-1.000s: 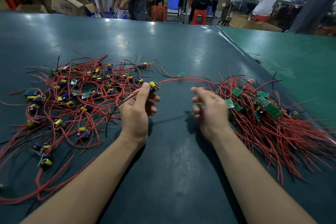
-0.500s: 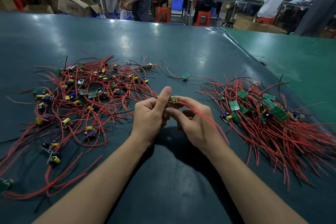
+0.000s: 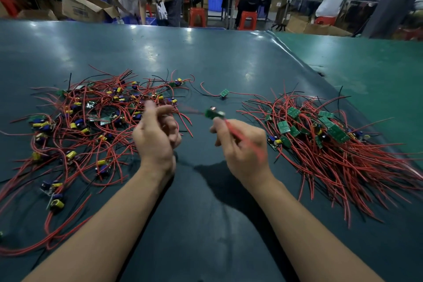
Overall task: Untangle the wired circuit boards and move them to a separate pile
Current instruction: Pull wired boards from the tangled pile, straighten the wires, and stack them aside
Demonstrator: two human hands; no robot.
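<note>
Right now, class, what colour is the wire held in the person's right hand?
Red. The wire runs through the right hand, clearest in the head view.

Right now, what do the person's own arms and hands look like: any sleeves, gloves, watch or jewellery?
Both forearms are bare as far up as the frame shows, with no sleeve in view. The left hand and right hand wear no gloves. No watch, bracelet or ring shows, though motion blur softens the fingers.

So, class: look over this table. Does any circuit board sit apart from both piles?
Yes. One small green circuit board lies alone at the far middle of the table, between the tangled pile and the sorted pile.
</note>
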